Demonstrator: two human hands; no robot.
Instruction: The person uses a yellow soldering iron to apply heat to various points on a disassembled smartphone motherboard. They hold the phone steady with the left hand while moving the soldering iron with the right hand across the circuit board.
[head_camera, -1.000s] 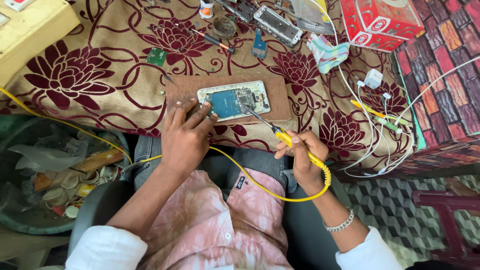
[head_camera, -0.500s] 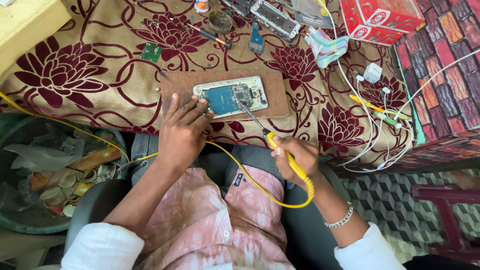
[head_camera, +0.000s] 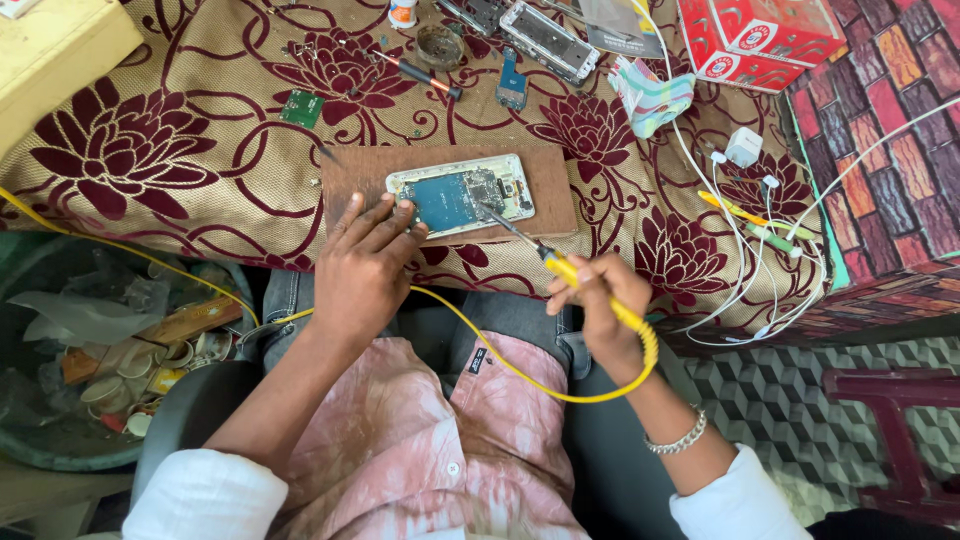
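1. Cloth (head_camera: 200, 110) covers the whole table: soft woven fabric, gold with dark red flowers. A hot tip that slips off the work could scorch it, since only the thin brown board (head_camera: 350, 180) shields it.
2. Board, flat and rectangular, carries the opened phone (head_camera: 460, 195) near the table's near edge; the phone's blue circuit panel sits bare inside a pale frame.
3. Left hand (head_camera: 365, 265) lies spread with fingertips pressing the phone's left end. These fingers sit close to the iron's tip, so a skid could burn them.
4. Right hand (head_camera: 600, 295) is closed round the yellow handle of the soldering iron (head_camera: 545, 262), its thin metal tip touching the board's middle. Lingering there could overheat small parts.
5. Yellow cord (head_camera: 520, 375) loops across the lap and could snag, tugging the tip aside.
6. White cables (head_camera: 740, 250) tangle at the right, and a small green chip (head_camera: 301, 108) lies far left.
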